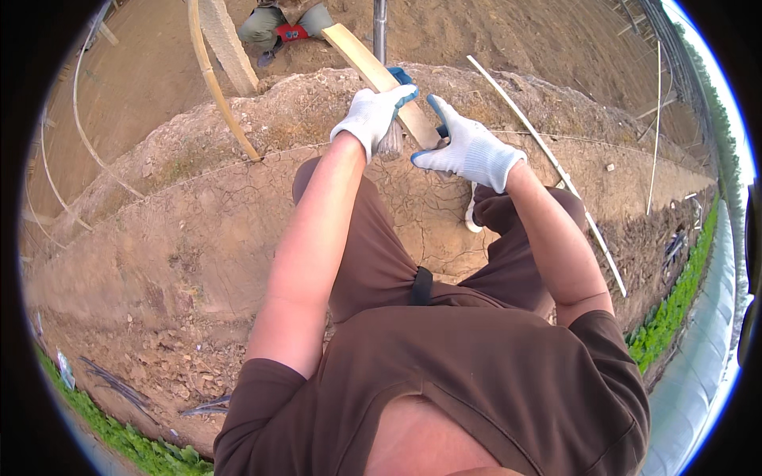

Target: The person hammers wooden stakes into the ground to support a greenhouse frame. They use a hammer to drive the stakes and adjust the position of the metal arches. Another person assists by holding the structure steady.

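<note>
Far left, along the raised soil bed's (182,230) left edge: thin pale hoops (49,170) arched over bare earth, leafy green plants (119,440) at the near-left corner. Further in, a curved bamboo strip (214,79) stuck into the bed's far edge. At centre, left hand (371,117) in a white glove with blue fingertips, clenched around a flat bamboo slat (373,71) where it slants down toward the cracked soil. Just beside, right hand (468,149), gloved alike, fingers wrapped on the slat's lower end; exact contact under the palm hard to tell. Top centre beyond the bed, another person's crouched legs (274,24) and a grey upright pole (380,28). Right of the hands, a long thin white rod (556,166) lying slantwise across the bed. Far right edge: a green plant row (675,305).
</note>
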The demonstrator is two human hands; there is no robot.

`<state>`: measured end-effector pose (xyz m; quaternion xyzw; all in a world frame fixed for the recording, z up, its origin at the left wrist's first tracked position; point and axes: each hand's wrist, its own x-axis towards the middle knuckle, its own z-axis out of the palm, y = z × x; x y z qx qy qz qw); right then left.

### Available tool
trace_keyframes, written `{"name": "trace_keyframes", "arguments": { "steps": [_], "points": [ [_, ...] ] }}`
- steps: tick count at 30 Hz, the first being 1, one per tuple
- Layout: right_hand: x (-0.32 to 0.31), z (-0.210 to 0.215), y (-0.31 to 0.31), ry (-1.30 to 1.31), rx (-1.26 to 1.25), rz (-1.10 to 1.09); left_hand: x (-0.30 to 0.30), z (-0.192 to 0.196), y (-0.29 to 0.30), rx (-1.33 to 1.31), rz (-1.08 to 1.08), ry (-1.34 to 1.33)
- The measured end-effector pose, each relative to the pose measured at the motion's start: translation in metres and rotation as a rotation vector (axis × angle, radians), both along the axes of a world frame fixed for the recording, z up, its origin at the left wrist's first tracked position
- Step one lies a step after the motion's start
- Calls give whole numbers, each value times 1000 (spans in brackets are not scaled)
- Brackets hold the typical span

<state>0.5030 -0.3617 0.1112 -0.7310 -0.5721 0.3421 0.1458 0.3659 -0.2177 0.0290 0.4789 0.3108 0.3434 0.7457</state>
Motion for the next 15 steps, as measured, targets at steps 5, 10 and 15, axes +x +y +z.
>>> {"name": "trace_keyframes", "arguments": {
  "steps": [5, 10, 15],
  "points": [
    [8, -97, -41, 578, 341, -387, 7, 27, -18, 3, -87, 328],
    [36, -203, -47, 654, 144, -841, -29, 33, -13, -113, 114, 195],
    [24, -286, -50, 812, -53, -1173, -67, 15, -4, -35, 236, 287]
  ]
}}
